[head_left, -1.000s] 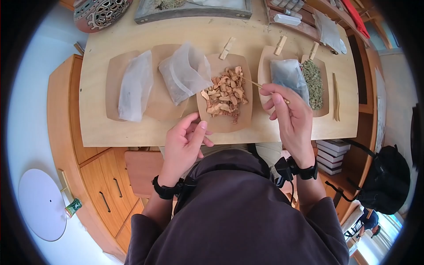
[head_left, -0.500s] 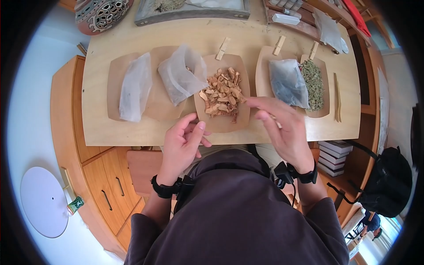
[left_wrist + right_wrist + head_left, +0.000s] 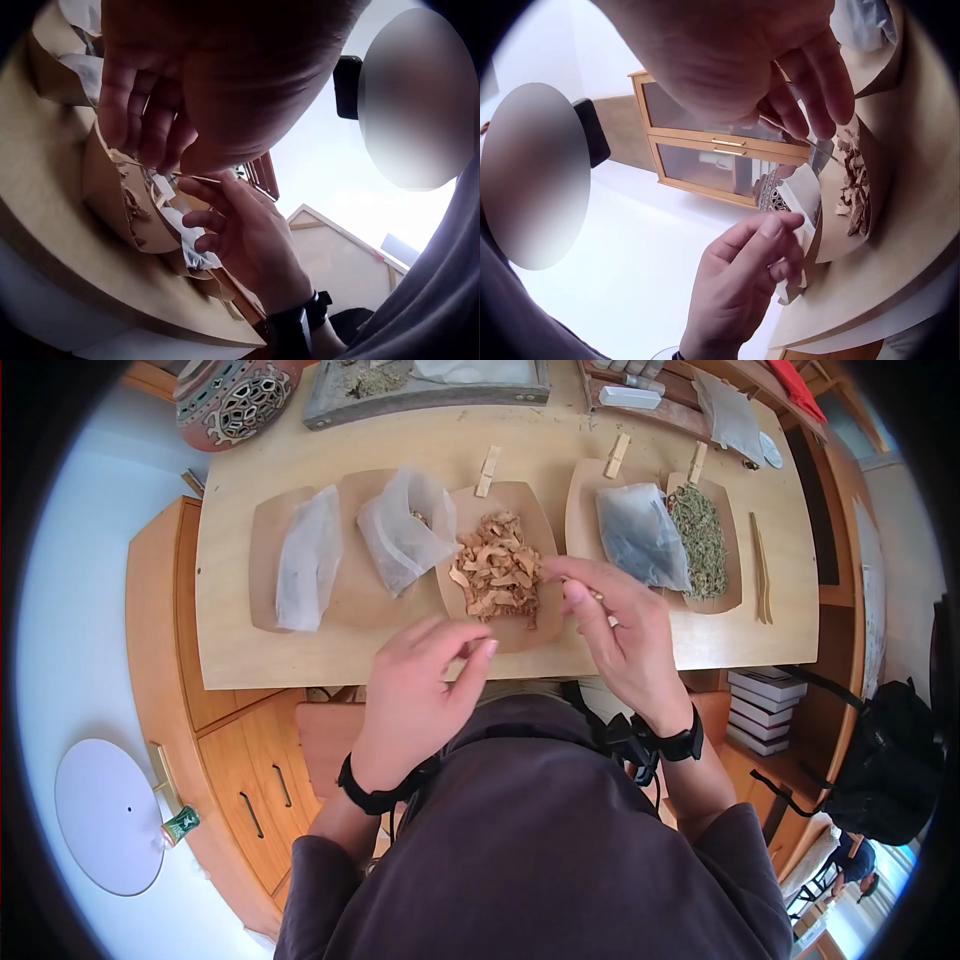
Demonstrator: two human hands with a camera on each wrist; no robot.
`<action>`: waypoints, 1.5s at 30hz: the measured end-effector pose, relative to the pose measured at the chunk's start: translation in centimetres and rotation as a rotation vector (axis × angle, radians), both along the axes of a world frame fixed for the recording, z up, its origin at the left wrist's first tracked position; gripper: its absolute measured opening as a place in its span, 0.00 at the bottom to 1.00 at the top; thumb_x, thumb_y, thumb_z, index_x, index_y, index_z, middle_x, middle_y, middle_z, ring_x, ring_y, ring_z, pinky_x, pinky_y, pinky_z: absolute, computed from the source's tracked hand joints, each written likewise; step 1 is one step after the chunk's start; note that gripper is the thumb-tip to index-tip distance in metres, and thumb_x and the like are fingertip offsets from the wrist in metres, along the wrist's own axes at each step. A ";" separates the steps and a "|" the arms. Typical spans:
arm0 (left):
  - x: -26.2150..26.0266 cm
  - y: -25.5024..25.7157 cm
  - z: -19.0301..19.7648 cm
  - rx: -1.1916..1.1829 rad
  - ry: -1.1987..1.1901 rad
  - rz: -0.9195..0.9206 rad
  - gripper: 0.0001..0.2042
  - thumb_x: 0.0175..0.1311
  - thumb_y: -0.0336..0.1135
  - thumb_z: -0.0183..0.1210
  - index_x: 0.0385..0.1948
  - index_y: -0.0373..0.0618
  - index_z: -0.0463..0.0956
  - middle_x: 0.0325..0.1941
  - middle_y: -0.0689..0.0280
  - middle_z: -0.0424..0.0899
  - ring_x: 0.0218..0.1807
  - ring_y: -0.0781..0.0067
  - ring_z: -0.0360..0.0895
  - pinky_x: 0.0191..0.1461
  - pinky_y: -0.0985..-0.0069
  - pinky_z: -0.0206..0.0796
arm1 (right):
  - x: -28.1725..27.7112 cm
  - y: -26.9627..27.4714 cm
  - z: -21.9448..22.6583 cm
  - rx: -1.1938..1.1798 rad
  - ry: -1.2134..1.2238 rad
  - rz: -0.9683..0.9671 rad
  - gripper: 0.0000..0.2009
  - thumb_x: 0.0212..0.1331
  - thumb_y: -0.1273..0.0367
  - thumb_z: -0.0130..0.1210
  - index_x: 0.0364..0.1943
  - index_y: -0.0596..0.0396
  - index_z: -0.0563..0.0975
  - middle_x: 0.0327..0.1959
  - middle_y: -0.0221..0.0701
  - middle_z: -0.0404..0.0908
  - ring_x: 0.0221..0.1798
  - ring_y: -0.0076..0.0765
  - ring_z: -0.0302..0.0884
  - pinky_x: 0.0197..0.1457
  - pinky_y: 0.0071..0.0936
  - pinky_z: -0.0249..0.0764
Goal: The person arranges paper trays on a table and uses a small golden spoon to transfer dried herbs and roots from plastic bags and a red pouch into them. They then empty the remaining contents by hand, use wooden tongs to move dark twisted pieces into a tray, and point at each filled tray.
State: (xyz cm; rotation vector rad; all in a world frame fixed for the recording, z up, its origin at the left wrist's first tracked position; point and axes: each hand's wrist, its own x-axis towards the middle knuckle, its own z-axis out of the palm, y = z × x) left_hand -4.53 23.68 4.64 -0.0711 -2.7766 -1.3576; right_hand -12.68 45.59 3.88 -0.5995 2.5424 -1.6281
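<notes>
Dried tan slices (image 3: 498, 565) lie heaped in a brown paper tray (image 3: 530, 510) near the middle of the table. At the tray's right side my right hand (image 3: 630, 630) pinches a thin stick (image 3: 817, 146) between thumb and fingers. The stick slants toward the slices in the right wrist view. My left hand (image 3: 420, 670) hovers by the tray's front left edge, its fingers loosely bent, holding nothing. Left of the slices, a white mesh bag (image 3: 395, 540) stands open on another tray. A flatter white bag (image 3: 310, 560) lies beyond it.
To the right, a dark-filled bag (image 3: 640, 540) lies on a tray beside green dried herbs (image 3: 700, 545). Wooden clothespins (image 3: 618, 455) clip several trays. A slim wooden tool (image 3: 762, 570) lies at the right edge. At the back stand a patterned pot (image 3: 240, 405) and a grey tray (image 3: 430, 405).
My right hand has come left with the stick, up to the slices' tray. My left hand has lifted and turned, its back now facing up. The head view has shifted slightly.
</notes>
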 end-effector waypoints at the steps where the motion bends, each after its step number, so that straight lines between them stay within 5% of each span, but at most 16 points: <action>1: -0.6 0.3 -0.1 -0.075 0.099 -0.072 0.10 0.67 0.30 0.67 0.46 0.39 0.83 0.39 0.60 0.85 0.41 0.59 0.82 0.46 0.66 0.76 | 0.0 0.0 0.0 -0.013 0.000 0.028 0.11 0.75 0.71 0.59 0.54 0.59 0.85 0.47 0.41 0.89 0.45 0.44 0.88 0.50 0.34 0.82; 3: -2.1 0.8 -0.7 -0.226 0.295 -0.217 0.14 0.66 0.31 0.67 0.51 0.39 0.83 0.49 0.57 0.86 0.53 0.52 0.81 0.57 0.63 0.75 | 0.1 0.2 0.2 -0.028 0.005 0.027 0.11 0.75 0.71 0.58 0.55 0.59 0.84 0.48 0.41 0.89 0.45 0.43 0.88 0.50 0.34 0.82; 6: -3.3 2.3 -1.3 -0.303 0.255 -0.228 0.19 0.64 0.31 0.67 0.57 0.40 0.81 0.61 0.56 0.81 0.65 0.48 0.75 0.67 0.56 0.70 | 0.5 1.4 1.4 -0.046 -0.011 -0.056 0.11 0.76 0.70 0.57 0.55 0.59 0.84 0.48 0.40 0.90 0.43 0.38 0.88 0.48 0.32 0.82; 9: -4.4 3.0 -2.0 -0.428 0.256 -0.224 0.22 0.63 0.30 0.67 0.61 0.42 0.79 0.62 0.56 0.79 0.66 0.49 0.74 0.68 0.57 0.70 | 1.2 2.6 1.8 -0.078 -0.063 -0.125 0.12 0.77 0.70 0.56 0.56 0.59 0.84 0.47 0.38 0.90 0.40 0.32 0.87 0.45 0.29 0.82; 18: -4.5 2.5 -1.9 -0.373 0.085 -0.246 0.14 0.60 0.26 0.68 0.47 0.37 0.80 0.53 0.55 0.78 0.60 0.47 0.74 0.64 0.57 0.71 | 3.3 4.7 1.0 -0.215 -0.094 -0.177 0.12 0.79 0.69 0.55 0.56 0.60 0.85 0.46 0.34 0.91 0.36 0.26 0.85 0.41 0.24 0.80; 26: -6.2 3.8 -2.3 -0.397 0.229 -0.183 0.13 0.61 0.27 0.68 0.47 0.38 0.82 0.54 0.56 0.80 0.57 0.49 0.75 0.64 0.58 0.70 | 3.5 5.9 0.4 -0.291 -0.049 -0.188 0.11 0.79 0.70 0.55 0.56 0.59 0.85 0.44 0.34 0.91 0.35 0.25 0.84 0.38 0.22 0.78; 32: -7.6 3.5 -3.4 -0.376 0.230 -0.151 0.10 0.62 0.27 0.67 0.45 0.43 0.86 0.45 0.59 0.85 0.49 0.51 0.79 0.57 0.59 0.74 | 3.8 7.2 0.1 -0.226 -0.037 -0.177 0.16 0.83 0.68 0.46 0.59 0.63 0.83 0.47 0.38 0.91 0.38 0.23 0.85 0.38 0.21 0.80; 36: -7.7 3.2 -2.9 -0.143 0.079 -0.076 0.08 0.64 0.27 0.67 0.43 0.40 0.86 0.42 0.58 0.87 0.42 0.53 0.82 0.48 0.62 0.76 | 3.8 7.2 -0.1 -0.308 -0.067 -0.237 0.11 0.79 0.71 0.55 0.56 0.59 0.85 0.43 0.34 0.90 0.35 0.24 0.84 0.38 0.22 0.78; 45: -6.7 3.0 -1.4 -0.265 0.179 -0.042 0.09 0.64 0.26 0.67 0.45 0.42 0.86 0.41 0.60 0.88 0.40 0.57 0.83 0.45 0.65 0.75 | 3.6 7.2 -0.6 -0.330 -0.048 -0.228 0.11 0.78 0.71 0.55 0.55 0.60 0.85 0.44 0.35 0.90 0.35 0.25 0.84 0.40 0.23 0.80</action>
